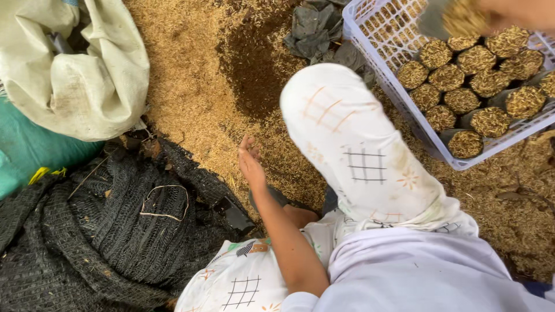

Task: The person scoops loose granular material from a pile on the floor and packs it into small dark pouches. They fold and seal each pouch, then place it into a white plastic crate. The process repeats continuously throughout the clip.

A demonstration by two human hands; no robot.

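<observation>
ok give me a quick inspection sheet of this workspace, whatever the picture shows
surface: ground covered in loose tan husk, with a darker patch of soil.
job's things: lavender plastic crate part filled with dark grow bags packed with husk mix; one more filled bag held above the crate.
clutter: black netting, pale sack, teal sack, heap of empty dark bags.
grippers: left hand open, fingers loose, just over the husk; right hand at the top edge, its grip closed on the filled bag.
cables: nothing seen.
surroundings: the person's raised knee in patterned white cloth; no other people seen.
</observation>
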